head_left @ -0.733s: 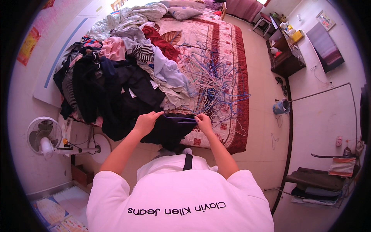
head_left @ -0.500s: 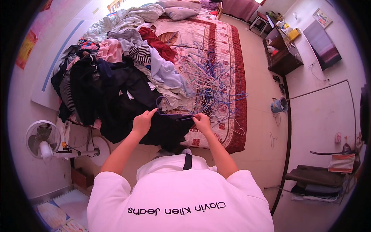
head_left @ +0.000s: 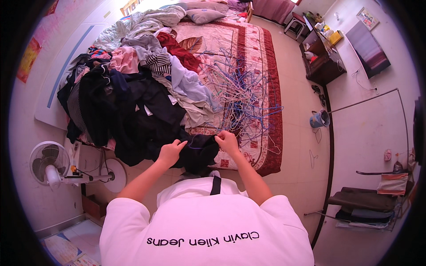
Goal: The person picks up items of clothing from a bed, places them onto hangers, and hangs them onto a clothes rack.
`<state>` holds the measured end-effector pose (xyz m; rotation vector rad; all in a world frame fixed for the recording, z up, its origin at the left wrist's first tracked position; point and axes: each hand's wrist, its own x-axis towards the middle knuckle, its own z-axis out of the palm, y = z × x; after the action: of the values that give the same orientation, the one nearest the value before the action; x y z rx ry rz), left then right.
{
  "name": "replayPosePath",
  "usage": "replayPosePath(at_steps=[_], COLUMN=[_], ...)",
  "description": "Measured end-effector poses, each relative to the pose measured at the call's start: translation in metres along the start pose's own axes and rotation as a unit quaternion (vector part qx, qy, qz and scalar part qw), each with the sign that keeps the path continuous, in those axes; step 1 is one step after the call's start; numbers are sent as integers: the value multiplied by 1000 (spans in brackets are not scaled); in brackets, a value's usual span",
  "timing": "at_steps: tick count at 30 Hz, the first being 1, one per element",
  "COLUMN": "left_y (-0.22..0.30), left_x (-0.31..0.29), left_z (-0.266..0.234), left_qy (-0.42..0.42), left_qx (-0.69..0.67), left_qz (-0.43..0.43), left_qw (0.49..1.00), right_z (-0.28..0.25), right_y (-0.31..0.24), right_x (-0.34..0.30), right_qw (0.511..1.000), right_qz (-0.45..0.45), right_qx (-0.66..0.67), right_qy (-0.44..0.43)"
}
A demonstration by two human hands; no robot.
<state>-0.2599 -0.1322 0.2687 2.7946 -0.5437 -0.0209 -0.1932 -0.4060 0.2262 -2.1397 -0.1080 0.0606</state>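
Observation:
A black garment (head_left: 202, 153) hangs at the near edge of the bed, between my two hands. My right hand (head_left: 227, 142) pinches its upper right edge. My left hand (head_left: 171, 153) is closed at its left side, next to a thin blue clothes hanger (head_left: 192, 144) that shows only in part against the dark cloth. Whether the left fingers grip the hanger, the cloth or both is hard to make out. A large heap of dark clothes (head_left: 133, 115) lies just beyond my left hand. Past my right hand spreads a tangled pile of blue and white wire hangers (head_left: 242, 95).
The clothes heap continues up the bed (head_left: 262, 53) with a red garment (head_left: 177, 51) and a pink one (head_left: 125, 60). A white fan (head_left: 49, 162) stands at the left. On the floor to the right are a blue bucket (head_left: 318, 119) and a loose hanger (head_left: 313, 158).
The blue hanger, earlier stretched between both hands with its hook upright, is now mostly hidden against the black garment. My left hand has moved nearer and slightly right; the right has shifted slightly.

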Motion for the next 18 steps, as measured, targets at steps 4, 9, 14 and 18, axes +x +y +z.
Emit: replayPosePath(at_steps=[4, 9, 14, 18], left_y=[19, 43, 59, 63], left_x=[4, 17, 31, 39], left_z=[3, -23, -40, -52], left_qy=[-34, 30, 121, 140], left_qx=[-18, -150, -318, -385], left_qz=[-28, -86, -101, -35], left_qw=[999, 984, 935, 911], right_z=[11, 14, 12, -3], right_y=[-38, -42, -53, -63], right_x=[-9, -10, -1, 8], right_qw=[999, 998, 982, 988], right_qz=[-45, -54, -168, -92], right_qx=[21, 19, 62, 128], right_qy=[-20, 7, 64, -7])
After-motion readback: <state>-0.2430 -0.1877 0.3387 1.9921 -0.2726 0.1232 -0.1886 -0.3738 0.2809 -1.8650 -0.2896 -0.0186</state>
